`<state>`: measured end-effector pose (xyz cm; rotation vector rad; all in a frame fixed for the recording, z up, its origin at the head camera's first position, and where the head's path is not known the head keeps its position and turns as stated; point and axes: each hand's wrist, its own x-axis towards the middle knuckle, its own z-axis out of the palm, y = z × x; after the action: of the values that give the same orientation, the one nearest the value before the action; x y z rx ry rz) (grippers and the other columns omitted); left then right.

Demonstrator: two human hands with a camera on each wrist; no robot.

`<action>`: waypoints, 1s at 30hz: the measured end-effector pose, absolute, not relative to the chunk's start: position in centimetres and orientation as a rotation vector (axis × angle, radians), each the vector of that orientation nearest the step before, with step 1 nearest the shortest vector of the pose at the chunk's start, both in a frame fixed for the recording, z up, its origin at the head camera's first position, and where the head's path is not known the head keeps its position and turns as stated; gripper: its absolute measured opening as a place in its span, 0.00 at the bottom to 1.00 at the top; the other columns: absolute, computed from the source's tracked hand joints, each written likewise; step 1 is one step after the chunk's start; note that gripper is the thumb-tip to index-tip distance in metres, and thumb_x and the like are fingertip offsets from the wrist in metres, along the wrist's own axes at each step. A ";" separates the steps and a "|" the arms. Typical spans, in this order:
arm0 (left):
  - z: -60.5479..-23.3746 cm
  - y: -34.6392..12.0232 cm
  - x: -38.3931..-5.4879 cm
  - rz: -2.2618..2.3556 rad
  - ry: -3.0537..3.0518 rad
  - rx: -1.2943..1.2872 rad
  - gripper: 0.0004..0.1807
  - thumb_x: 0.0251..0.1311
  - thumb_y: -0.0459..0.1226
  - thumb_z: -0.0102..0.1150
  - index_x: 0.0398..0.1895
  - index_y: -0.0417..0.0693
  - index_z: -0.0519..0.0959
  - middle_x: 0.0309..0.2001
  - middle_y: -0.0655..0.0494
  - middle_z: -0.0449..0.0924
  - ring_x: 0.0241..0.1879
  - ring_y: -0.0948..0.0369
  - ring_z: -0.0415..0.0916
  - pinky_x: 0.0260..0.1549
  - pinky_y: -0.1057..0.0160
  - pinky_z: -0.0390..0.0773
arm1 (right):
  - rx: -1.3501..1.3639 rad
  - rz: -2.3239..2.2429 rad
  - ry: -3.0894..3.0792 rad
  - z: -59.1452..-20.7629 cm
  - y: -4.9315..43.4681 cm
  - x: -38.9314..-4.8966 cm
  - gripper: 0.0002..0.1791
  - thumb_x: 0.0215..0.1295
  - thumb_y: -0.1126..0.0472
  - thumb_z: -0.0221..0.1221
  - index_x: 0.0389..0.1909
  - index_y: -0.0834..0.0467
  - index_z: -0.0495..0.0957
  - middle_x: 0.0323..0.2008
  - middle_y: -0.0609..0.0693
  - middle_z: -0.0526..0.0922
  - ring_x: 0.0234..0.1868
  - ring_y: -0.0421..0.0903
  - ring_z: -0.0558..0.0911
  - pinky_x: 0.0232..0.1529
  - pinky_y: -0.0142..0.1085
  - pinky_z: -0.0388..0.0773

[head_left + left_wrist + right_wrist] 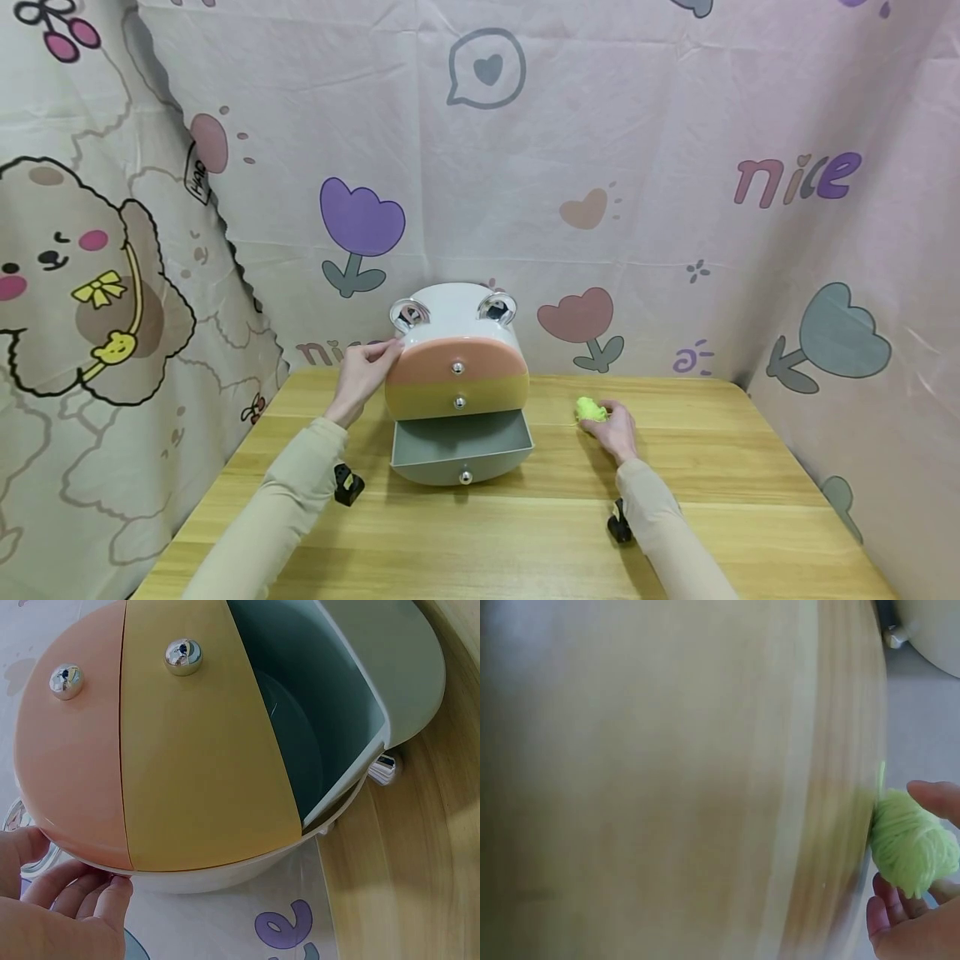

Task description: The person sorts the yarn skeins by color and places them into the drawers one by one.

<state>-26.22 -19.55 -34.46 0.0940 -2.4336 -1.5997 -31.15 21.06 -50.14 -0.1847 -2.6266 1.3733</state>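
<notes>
A white frog-shaped drawer cabinet (455,312) with silver ring eyes stands on the wooden table. Its orange and yellow drawers are pushed in, while the green bottom drawer (462,451) is pulled out, its visible interior bare. My left hand (365,375) holds the cabinet's left edge beside the orange drawer (71,761), fingers bent against the side. To the right of the cabinet lies a small lime-green ball of yarn (590,408). Around it curl the thumb and fingers of my right hand (615,430); in the right wrist view the yarn ball (909,844) sits between them.
A patterned cloth (652,275) hangs behind the table and along both sides. Bare wood of the table (480,542) spreads in front of the cabinet. Black wrist mounts (347,485) hang under both forearms.
</notes>
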 end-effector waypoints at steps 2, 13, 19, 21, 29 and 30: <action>-34.4 -19.6 -26.2 -1.595 -2.434 0.092 0.25 0.71 0.45 0.56 0.63 0.39 0.77 0.66 0.41 0.75 0.68 0.46 0.72 0.67 0.48 0.73 | -0.194 1.375 -2.630 -50.1 21.0 -31.2 0.34 0.52 0.63 0.67 0.61 0.73 0.72 0.58 0.72 0.76 0.56 0.63 0.76 0.59 0.54 0.73; -34.6 -19.6 -26.4 -1.597 -2.439 0.101 0.25 0.71 0.46 0.56 0.64 0.39 0.77 0.67 0.41 0.75 0.68 0.46 0.72 0.66 0.48 0.73 | -0.230 1.368 -2.609 -50.2 20.8 -31.4 0.33 0.53 0.65 0.67 0.60 0.72 0.73 0.59 0.72 0.77 0.59 0.65 0.75 0.63 0.56 0.72; -34.6 -19.6 -26.5 -1.599 -2.441 0.103 0.25 0.71 0.46 0.56 0.64 0.39 0.77 0.67 0.42 0.75 0.68 0.46 0.71 0.67 0.48 0.73 | -0.269 1.435 -2.606 -50.1 20.8 -31.3 0.33 0.55 0.65 0.66 0.63 0.71 0.71 0.63 0.72 0.74 0.63 0.65 0.72 0.68 0.57 0.68; -34.6 -19.6 -26.5 -1.606 -2.440 0.106 0.25 0.71 0.46 0.56 0.64 0.39 0.77 0.67 0.42 0.74 0.69 0.46 0.71 0.67 0.48 0.73 | -0.279 1.453 -2.604 -50.0 20.8 -31.2 0.33 0.56 0.65 0.66 0.63 0.70 0.71 0.64 0.72 0.73 0.64 0.65 0.72 0.69 0.57 0.67; -34.6 -19.6 -26.5 -1.601 -2.437 0.106 0.25 0.71 0.46 0.56 0.64 0.39 0.77 0.67 0.42 0.74 0.69 0.46 0.71 0.67 0.48 0.72 | -0.241 1.433 -2.573 -49.8 20.7 -30.7 0.31 0.56 0.65 0.66 0.61 0.72 0.73 0.61 0.73 0.76 0.61 0.66 0.75 0.66 0.57 0.70; -34.6 -19.6 -26.4 -1.600 -2.440 0.109 0.25 0.71 0.46 0.56 0.64 0.39 0.77 0.67 0.42 0.74 0.69 0.46 0.70 0.68 0.48 0.72 | -0.235 1.430 -2.567 -49.7 20.7 -30.6 0.31 0.55 0.65 0.66 0.61 0.72 0.73 0.61 0.73 0.76 0.61 0.65 0.75 0.66 0.57 0.70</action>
<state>-26.45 -19.58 -34.60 0.1088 -2.4403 -1.5998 -30.64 20.66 -49.72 -0.2355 -2.5668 1.4297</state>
